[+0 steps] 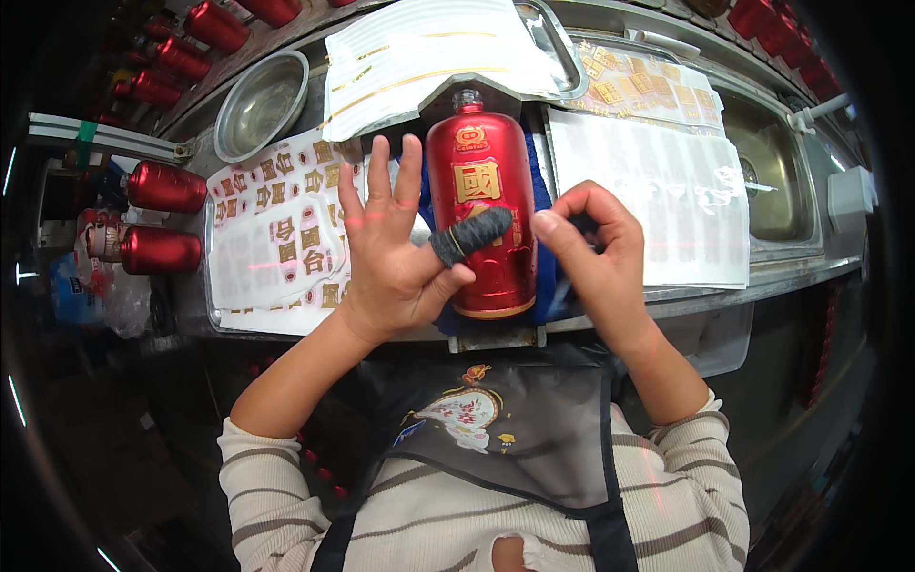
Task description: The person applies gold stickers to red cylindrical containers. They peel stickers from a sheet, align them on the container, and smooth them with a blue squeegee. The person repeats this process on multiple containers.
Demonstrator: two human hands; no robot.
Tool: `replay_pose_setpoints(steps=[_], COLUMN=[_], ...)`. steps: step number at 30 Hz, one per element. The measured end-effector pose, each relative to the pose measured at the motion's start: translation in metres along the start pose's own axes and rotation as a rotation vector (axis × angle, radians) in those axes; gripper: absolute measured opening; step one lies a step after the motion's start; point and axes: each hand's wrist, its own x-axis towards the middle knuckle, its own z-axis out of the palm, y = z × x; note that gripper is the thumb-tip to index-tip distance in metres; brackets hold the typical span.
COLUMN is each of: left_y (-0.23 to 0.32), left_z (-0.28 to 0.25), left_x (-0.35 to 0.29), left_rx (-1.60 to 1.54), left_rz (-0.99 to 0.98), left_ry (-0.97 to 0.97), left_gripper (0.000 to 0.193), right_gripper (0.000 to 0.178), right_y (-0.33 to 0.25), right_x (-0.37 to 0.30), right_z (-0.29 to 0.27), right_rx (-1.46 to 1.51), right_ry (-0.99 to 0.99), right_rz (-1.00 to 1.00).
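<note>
A red bottle [481, 143] with raised gold characters lies on its back in front of me, neck pointing away, on a blue cloth [541, 191] in a metal holder. My left hand [386, 262] is spread open at the bottle's left side. Its index finger, wrapped in a dark grey finger wrap [474, 236], reaches across the bottle's front and hides part of the lettering. At the bottle's right edge, my right hand [608, 262] has thumb and index finger pinched together near that wrapped fingertip. Whatever the pinch holds, if anything, is too small to make out.
Gold-and-red label sheets [267, 186] lie at the left, white sheets [648, 200] at the right and more white sheets [429, 48] behind. Beyond are a metal bowl [262, 107], a tray of gold labels [648, 86] and a sink [762, 186]. Red bottles [162, 250] stand leftward.
</note>
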Motion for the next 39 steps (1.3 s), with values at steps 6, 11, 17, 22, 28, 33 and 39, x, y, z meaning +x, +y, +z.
replay_pose_setpoints(steps=[6, 11, 17, 22, 28, 33, 39], left_y=[-0.022, -0.031, -0.035, -0.047, -0.053, -0.038, -0.007], left_z=[0.004, 0.008, 0.003, 0.017, 0.016, 0.008, 0.002], left_x=[0.033, 0.024, 0.030, 0.050, 0.061, 0.048, 0.025], left_rx=[-0.076, -0.186, -0.115, -0.290, -0.281, -0.137, -0.163], left_rz=[-0.001, -0.044, 0.022, -0.048, -0.020, 0.031, 0.067], left_ry=[0.034, 0.029, 0.051, 0.060, 0.053, 0.100, 0.060], left_gripper=[0.040, 0.041, 0.044, 0.045, 0.042, 0.036, 0.031], right_gripper=[0.038, 0.040, 0.041, 0.040, 0.040, 0.037, 0.017], right_y=[0.015, 0.015, 0.022, 0.018, 0.018, 0.026, 0.026], right_x=[0.005, 0.004, 0.004, 0.003, 0.002, 0.004, 0.027], right_z=[0.020, 0.019, 0.022, 0.022, 0.022, 0.021, -0.021], right_rx=[-0.307, -0.273, -0.264, -0.279, -0.260, -0.209, 0.161], right_ry=[0.050, 0.031, 0.055, 0.036, 0.033, 0.011, 0.058], right_rz=[-0.203, -0.093, -0.142, -0.143, -0.156, -0.148, 0.137])
